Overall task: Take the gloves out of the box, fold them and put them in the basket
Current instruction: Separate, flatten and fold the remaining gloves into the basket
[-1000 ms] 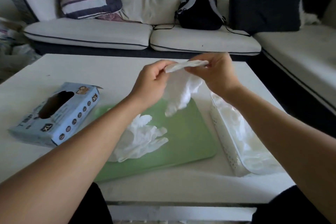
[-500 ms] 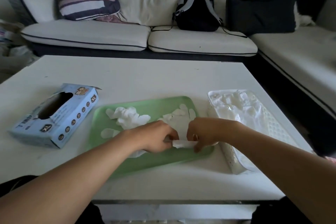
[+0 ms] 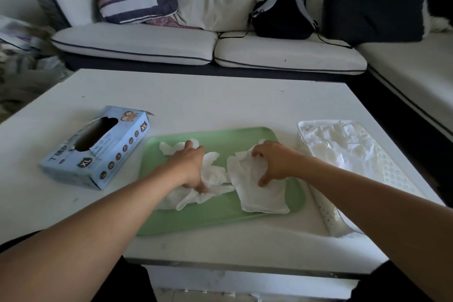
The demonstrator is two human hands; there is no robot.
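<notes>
A green tray [image 3: 220, 218] lies in the middle of the white table. On its right half a white glove [image 3: 259, 193] is spread flat, and my right hand [image 3: 274, 162] presses on its upper part with bent fingers. On the left half a crumpled white glove [image 3: 210, 179] lies under my left hand [image 3: 190, 167], which rests on it palm down. The blue glove box [image 3: 98, 147] stands to the left with its top opening torn. The white perforated basket [image 3: 328, 213] sits to the right and holds several white gloves [image 3: 338, 142].
The table's near edge [image 3: 245, 267] runs just below the tray. A sofa [image 3: 210, 49] with cushions and a black backpack [image 3: 279, 12] stands behind the table. Piled cloth lies on the floor at far left.
The glove held up in the air a second ago now lies flat on the tray. My hands have moved apart, the left onto the crumpled glove, the right onto the flat one.
</notes>
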